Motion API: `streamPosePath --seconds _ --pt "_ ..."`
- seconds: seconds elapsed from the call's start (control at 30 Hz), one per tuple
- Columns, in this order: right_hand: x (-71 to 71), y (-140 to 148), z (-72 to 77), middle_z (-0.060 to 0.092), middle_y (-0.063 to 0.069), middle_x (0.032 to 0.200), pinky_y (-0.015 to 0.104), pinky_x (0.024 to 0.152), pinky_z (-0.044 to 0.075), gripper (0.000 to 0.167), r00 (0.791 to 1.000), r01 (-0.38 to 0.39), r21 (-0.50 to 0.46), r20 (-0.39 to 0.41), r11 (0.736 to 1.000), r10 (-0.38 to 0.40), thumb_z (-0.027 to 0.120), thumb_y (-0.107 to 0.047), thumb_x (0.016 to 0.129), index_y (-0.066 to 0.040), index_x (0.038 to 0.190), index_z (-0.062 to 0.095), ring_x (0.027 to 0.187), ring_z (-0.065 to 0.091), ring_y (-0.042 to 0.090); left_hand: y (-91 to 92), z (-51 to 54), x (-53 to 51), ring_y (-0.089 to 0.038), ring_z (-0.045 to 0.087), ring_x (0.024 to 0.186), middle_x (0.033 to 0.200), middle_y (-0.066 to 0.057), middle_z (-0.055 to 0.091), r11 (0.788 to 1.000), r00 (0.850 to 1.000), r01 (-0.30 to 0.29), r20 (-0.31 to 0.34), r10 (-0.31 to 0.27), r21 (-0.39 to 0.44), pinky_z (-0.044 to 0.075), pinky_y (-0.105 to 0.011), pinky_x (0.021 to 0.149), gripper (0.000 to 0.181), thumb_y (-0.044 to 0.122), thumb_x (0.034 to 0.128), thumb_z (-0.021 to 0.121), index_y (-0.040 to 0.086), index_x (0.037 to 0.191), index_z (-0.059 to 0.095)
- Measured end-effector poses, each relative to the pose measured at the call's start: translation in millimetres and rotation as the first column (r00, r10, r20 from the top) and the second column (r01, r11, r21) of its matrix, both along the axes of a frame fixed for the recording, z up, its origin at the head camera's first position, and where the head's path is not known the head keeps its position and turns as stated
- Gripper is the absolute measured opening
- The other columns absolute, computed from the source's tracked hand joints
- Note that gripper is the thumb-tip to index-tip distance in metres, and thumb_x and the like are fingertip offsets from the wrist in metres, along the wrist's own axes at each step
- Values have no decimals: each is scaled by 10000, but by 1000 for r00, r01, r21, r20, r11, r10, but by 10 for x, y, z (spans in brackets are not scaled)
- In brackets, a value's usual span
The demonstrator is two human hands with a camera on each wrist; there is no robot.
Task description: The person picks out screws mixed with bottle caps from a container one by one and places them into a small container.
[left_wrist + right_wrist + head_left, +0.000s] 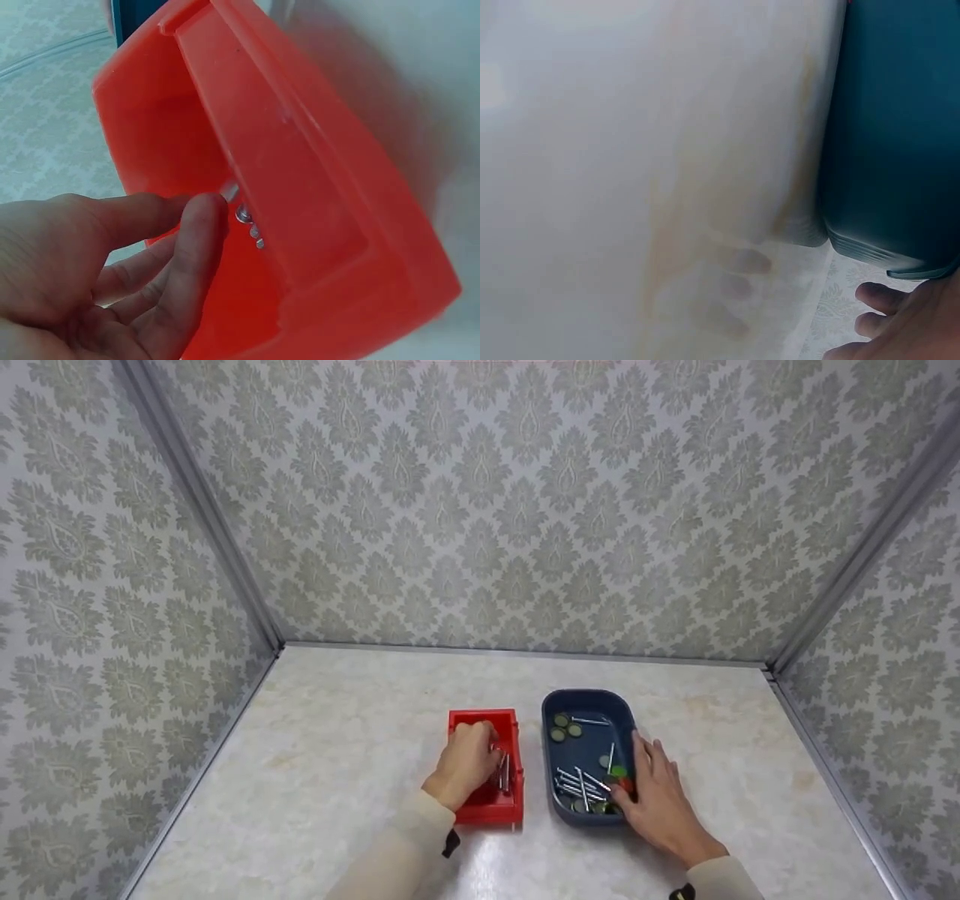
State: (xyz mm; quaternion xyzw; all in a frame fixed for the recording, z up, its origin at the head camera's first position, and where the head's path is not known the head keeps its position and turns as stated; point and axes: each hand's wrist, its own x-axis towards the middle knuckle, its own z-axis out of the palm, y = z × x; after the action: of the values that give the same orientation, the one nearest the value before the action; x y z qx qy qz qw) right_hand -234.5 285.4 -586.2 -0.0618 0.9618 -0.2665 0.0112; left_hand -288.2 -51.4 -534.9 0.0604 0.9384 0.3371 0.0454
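Note:
My left hand (466,757) reaches into a red plastic bin (487,814). Thumb and index fingertip pinch a shiny silver nail (231,192), blurred and mostly hidden by the fingers. More nails (505,772) lie in the bin beside that hand; their round ends show in the left wrist view. To the right stands a dark blue tray (553,765). Over its right rim rests my right hand (664,806), fingers fairly straight along the outside and thumb over the inside. Within the tray are several loose nails (581,787) and round silver discs (561,727).
A green disc (618,771) and an orange-red piece (625,785) lie by the right thumb, partly covered. Both containers stand on a pale marbled table (337,750). Patterned wall panels (480,510) enclose the back and sides.

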Motion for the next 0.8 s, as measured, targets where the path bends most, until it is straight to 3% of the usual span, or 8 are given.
streamPosePath --seconds 0.17,0.4,0.53,0.67,0.8 --pt "3 11 -23 203 373 1880 842 1408 114 1009 1000 -6 11 -26 1000 7 696 -371 1142 -9 1857 83 1776 104 634 70 71 43 -227 802 969 1198 -175 856 999 998 -25 -62 23 -30 728 -495 1004 262 79 1077 817 37 1334 796" --pt "1 10 -4 208 360 1887 829 1417 111 1005 999 -7 5 -33 1000 7 703 -355 1135 -9 1857 95 1779 109 627 240 209 121 -177 811 885 1164 -99 870 999 970 19 -241 -31 -51 741 -387 892 215 146 1082 829 98 1291 829" --pt "-5 13 -12 217 350 1890 822 1421 116 1008 999 -11 1 -44 1000 11 711 -363 1134 -15 1859 103 1780 118 621 382 248 175 -122 759 853 1145 -68 852 995 958 86 -270 -96 -49 725 -306 848 203 174 1077 838 135 1276 844" --pt "-8 19 -26 233 351 1886 828 1415 135 1004 998 -14 2 -55 1000 14 714 -365 1131 -13 1857 117 1776 137 623 528 239 204 -110 759 906 1167 -61 841 983 945 171 -272 -182 -64 718 -282 885 217 185 1066 861 150 1280 860" --pt "3 37 -31 237 349 1886 831 1413 135 1002 998 -13 0 -61 1000 12 716 -360 1131 -7 1856 121 1777 139 622 681 210 210 -151 802 1033 1241 -55 841 947 912 284 -264 -315 -149 713 -291 963 257 203 1063 877 173 1317 862"
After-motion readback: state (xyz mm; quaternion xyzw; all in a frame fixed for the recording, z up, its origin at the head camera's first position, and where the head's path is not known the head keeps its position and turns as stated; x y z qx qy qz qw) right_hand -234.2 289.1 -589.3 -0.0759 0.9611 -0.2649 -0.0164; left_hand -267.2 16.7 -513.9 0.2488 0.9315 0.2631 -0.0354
